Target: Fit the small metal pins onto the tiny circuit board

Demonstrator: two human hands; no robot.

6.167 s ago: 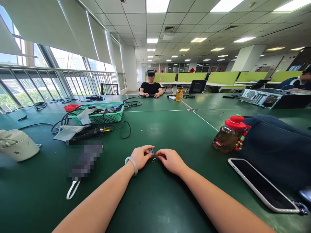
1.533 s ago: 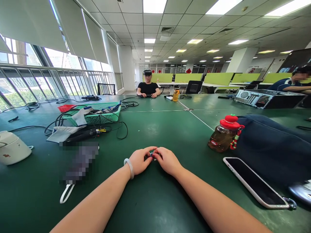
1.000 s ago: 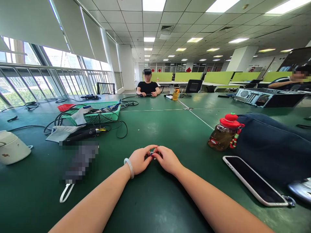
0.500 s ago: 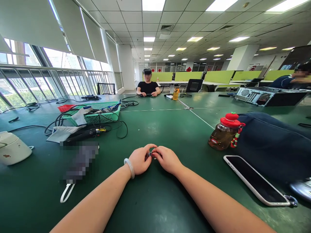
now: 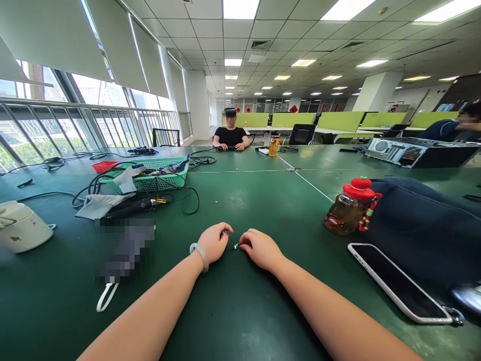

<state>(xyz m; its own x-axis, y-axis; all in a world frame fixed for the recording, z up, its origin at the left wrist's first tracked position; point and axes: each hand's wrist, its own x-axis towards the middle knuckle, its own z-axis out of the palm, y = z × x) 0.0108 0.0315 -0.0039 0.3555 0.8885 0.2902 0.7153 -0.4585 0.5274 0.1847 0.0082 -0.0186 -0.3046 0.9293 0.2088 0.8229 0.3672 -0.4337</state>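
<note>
small board (image 5: 225, 232) in left hand's (image 5: 214, 242) narrow grip; right hand (image 5: 260, 248) pinched at tiny white pieces (image 5: 236, 246).

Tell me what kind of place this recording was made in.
Probably an open-plan office: green partitions stand along white desks, a black office chair is by them, and an opened computer case lies on the large green table.

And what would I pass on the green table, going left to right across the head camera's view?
White container, green basket, left hand, small white pieces, right hand, red-lidded bottle, dark blue bag.
</note>
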